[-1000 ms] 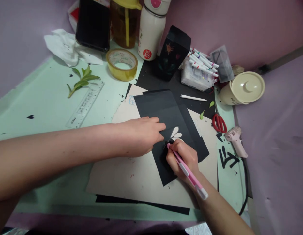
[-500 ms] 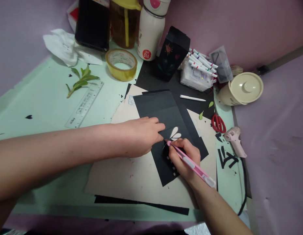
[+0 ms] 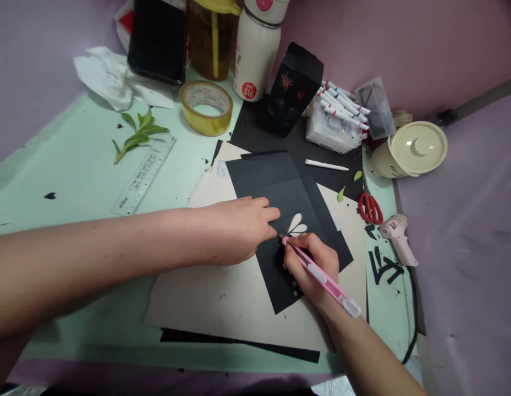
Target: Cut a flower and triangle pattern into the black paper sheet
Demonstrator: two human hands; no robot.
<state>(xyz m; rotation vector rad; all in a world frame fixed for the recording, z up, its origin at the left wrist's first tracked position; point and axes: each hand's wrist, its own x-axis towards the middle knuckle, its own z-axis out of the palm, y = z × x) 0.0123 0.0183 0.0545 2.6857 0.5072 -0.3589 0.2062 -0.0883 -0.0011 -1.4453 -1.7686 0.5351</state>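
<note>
"Right hand (image 3: 315, 267): closed around a slender pink cutter (image 3: 335, 292), its front end angled down to the dark sheet (image 3: 272, 181). And the left?"

"Left hand (image 3: 242, 228): unclenched, palm down, fingers pressed on the sheet's left side, just beside the working end. Whether anything lay beneath the palm could not be told."

"Where was the sheet itself?"

"Near the middle of the scene, slanted, atop a pale board (image 3: 197, 297). A ruler (image 3: 143, 176) lay farther left; red-handled scissors (image 3: 369, 209) and a pink glue gun (image 3: 399, 239) lay to the right."

"Which parts appeared complete?"

"White petal shapes (image 3: 295, 223), just beyond the right hand, had clean outlines and read as finished openings with something pale showing through. Small light squares (image 3: 296, 293) toward the near edge seemed finished too, though the hand partly hid their row."

"And incomplete?"

"Beside the cutter's front end ran a thin, pale curved line, its enclosed area dark; this was judged a portion not yet opened. Most of the sheet's far part was plain. The pattern's full extent was hidden, so the amount remaining could not be determined; the stage was judged partway."
</note>
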